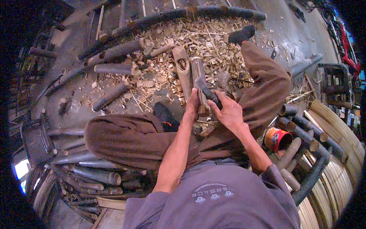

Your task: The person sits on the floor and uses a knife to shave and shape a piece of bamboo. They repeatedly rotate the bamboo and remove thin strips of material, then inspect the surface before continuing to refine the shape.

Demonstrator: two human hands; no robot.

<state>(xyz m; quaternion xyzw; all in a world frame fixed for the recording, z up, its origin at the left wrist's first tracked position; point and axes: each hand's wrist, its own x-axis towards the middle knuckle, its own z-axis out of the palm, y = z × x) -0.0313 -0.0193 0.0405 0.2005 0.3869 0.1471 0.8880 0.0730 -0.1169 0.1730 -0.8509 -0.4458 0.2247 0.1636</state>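
Between my legs I hold a short brown bamboo piece, its far end pointing away from me. My left hand is closed around the near part of this piece. Across it lies a tool with a dark handle and a greyish head; its exact kind is unclear. My right hand is closed on that handle, fingers partly hidden. Just left of the bamboo piece rests a longer pale bamboo tube with an oval opening cut in its side.
Wood shavings cover the floor ahead. A long dark curved pole spans the far side, with several bamboo tubes at left. A red tin and pale bundled strips stand right; stacked tubes lie left.
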